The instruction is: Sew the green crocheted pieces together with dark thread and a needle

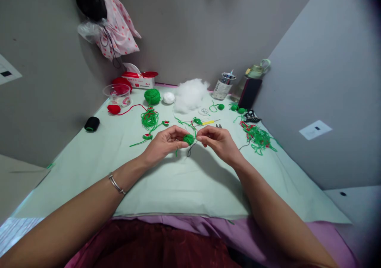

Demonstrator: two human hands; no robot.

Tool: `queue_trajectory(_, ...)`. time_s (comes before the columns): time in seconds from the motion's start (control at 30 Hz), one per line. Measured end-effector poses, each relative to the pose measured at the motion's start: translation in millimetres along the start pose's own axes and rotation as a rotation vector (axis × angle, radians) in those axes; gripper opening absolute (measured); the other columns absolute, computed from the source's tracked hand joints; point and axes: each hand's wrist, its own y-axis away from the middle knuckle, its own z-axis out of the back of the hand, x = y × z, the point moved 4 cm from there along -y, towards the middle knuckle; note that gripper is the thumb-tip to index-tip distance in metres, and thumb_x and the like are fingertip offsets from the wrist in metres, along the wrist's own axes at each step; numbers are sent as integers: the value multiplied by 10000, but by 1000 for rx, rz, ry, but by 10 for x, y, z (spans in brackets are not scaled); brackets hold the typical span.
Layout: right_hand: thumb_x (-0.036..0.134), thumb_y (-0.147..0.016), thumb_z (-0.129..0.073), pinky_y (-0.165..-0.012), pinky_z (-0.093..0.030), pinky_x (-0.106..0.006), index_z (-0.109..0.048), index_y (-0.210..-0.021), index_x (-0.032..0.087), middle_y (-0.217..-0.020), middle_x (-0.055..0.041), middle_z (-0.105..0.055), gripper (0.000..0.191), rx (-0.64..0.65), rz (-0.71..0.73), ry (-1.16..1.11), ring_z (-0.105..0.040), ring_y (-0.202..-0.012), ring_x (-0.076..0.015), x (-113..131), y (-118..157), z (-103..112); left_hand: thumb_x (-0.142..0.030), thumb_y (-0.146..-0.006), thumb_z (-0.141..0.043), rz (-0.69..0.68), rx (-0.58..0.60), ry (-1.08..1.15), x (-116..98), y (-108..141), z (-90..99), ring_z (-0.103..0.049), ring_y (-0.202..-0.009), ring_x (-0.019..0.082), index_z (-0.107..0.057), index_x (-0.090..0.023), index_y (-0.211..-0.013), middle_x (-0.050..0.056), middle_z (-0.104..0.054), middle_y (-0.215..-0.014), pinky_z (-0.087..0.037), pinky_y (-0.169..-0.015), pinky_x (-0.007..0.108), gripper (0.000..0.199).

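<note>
Between the thumb and fingers of my left hand (169,141) sits a small green crocheted ball (188,139). My right hand (216,141) is closed in a pinch just right of the ball; whatever is in its fingertips is too small to make out. A dark thread (189,152) hangs in a loop under the ball, near both hands. Just beyond my fingers lie a yellow-handled crochet hook (208,122), green yarn strands (197,121) and the tips of scissors (218,126), partly hidden by my right hand.
White stuffing (192,95), a green yarn ball (152,96) and a clear tub (118,95) stand at the back. Tangled yarn (258,137) lies at right, below a phone (250,93) and a pen holder (223,86). A black thread spool (92,124) sits at left.
</note>
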Motion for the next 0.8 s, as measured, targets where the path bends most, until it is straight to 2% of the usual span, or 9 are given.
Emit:
queue_trajectory(0.13, 339, -797, -736, -573, -411, -253, -693, -756, 160, -679, -1, -606, 189, -32, -10, 47, -488, -590, -100, -55, -12, 8, -250, -748, -803, -40, -26, -44, -20, 9, -7, -649, -981, 187, -675, -192, -1026, 53, -709, -1045, -486, -916, 344, 312)
queue_trajectory(0.3, 267, -840, -667, -645, -483, -268, -663, -837, 159, -701, 1, -634, 108, -31, -38, 75, -597, -625, -122, -119, 18, -69, -257, -772, -770, -50, -45, -116, -27, 10, -8, -660, -941, 185, -688, -176, -1010, 48, -722, -995, -503, -880, 342, 264)
queue_trajectory(0.43, 216, -913, -584, -695, -518, -273, -625, -912, 174, -771, -10, -656, 59, 12, 27, 151, -657, -705, -141, -41, 80, -162, -259, -760, -778, -30, -41, -117, -4, 4, -17, -663, -908, 184, -693, -166, -1004, 50, -727, -972, -507, -848, 342, 275)
queue_trajectory(0.53, 199, -954, -556, -698, -497, -264, -633, -961, 186, -855, -33, -681, 78, -43, 165, 383, -650, -739, -137, 52, 121, -183, -257, -760, -779, -30, -63, -116, 24, -1, -14, -656, -891, 177, -682, -166, -973, 45, -718, -944, -503, -844, 339, 252)
queue_trajectory(0.63, 208, -976, -560, -668, -453, -252, -667, -1017, 205, -1006, -67, -690, 115, -137, 378, 699, -633, -769, -133, 113, 152, -213, -278, -767, -780, -37, -57, -111, 64, -6, -18, -647, -882, 169, -672, -160, -970, 39, -703, -929, -496, -850, 333, 259)
queue_trajectory(0.73, 159, -986, -521, -588, -394, -238, -687, -1018, 212, -960, -62, -698, 177, -101, 513, 926, -629, -778, -136, 120, 176, -294, -278, -782, -763, -42, -27, -105, 91, -11, -33, -640, -868, 164, -666, -156, -965, 32, -694, -914, -490, -838, 321, 240)
queue_trajectory(0.8, 116, -974, -508, -568, -386, -238, -688, -939, 200, -894, -58, -702, 202, -116, 597, 972, -631, -765, -136, 193, 219, -338, -271, -768, -769, -36, -13, -107, 93, -13, -41, -637, -863, 167, -660, -155, -941, 30, -686, -898, -486, -827, 317, 235)
